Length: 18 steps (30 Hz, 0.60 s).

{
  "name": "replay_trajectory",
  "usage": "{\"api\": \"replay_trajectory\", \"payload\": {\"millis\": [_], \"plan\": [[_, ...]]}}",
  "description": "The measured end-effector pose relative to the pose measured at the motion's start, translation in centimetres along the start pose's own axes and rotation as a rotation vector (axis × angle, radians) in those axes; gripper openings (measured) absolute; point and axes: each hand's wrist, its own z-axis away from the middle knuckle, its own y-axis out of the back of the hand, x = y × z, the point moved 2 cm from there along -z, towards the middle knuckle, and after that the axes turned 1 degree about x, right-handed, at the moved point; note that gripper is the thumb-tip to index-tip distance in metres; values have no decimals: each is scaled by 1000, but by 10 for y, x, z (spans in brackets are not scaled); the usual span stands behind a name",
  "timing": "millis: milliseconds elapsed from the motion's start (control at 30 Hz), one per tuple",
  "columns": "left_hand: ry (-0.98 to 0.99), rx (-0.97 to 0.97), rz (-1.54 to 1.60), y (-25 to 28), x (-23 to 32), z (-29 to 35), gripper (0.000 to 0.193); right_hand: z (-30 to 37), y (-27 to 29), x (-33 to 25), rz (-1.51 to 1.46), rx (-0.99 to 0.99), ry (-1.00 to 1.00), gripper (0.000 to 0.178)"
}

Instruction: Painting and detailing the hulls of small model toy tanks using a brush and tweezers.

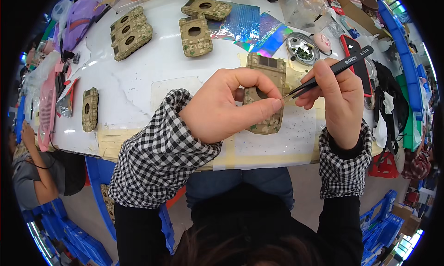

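Note:
My right hand (340, 95) grips a pair of black tweezers (335, 69), its tips pointing left and down. Those tips meet the thumb and index finger of my left hand (222, 106), which are pressed together. Whatever sits between them is too small to make out. Beneath my left hand lies a camouflage-patterned hull, like a model tank's (273, 67), on the white table (157, 76). My fingers hide much of its middle, including part of a round opening.
More camouflage hulls (196, 35) lie at the back and left. A round dish (302, 48) of small dark green pieces stands near shiny iridescent sheets (247, 23) and a red-edged phone (356, 58). A pink comb (46, 104) lies far left, near a seated person (34, 173).

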Motion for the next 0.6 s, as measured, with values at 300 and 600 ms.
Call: {"api": "replay_trajectory", "payload": {"millis": [300, 600], "plan": [[-14, 16, -24, 2, -3, -1, 13, 1, -2, 1, 7, 0, 28, 32], [0, 61, 47, 3, -1, 0, 14, 7, 4, -5, 17, -25, 221, 33]]}}
